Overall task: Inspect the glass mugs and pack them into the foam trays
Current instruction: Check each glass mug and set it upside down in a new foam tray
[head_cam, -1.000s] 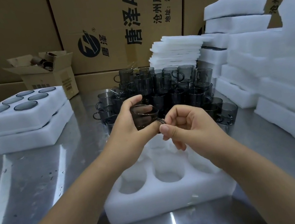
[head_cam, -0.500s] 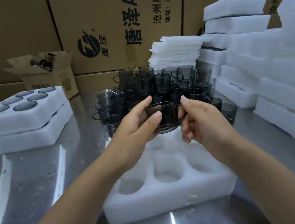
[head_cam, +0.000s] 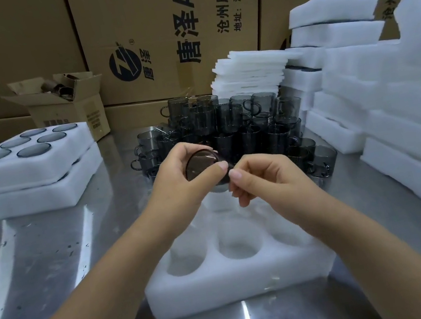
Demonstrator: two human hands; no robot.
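Our left hand (head_cam: 178, 177) grips one glass mug (head_cam: 200, 164); our right hand (head_cam: 266, 179) pinches its side. Far left, one tray (head_cam: 36, 169) holds six mugs (head_cam: 33, 150).

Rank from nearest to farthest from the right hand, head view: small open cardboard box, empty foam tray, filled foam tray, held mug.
1. held mug, at the right hand's fingertips.
2. empty foam tray, just below.
3. filled foam tray, far left.
4. small open cardboard box, behind that tray.

The left hand (head_cam: 180, 184) and right hand (head_cam: 266, 177) hid the handle of the mug (head_cam: 200, 165) and the far pockets of the foam tray (head_cam: 239, 280). The right edge cut the foam stack (head_cam: 419, 108).
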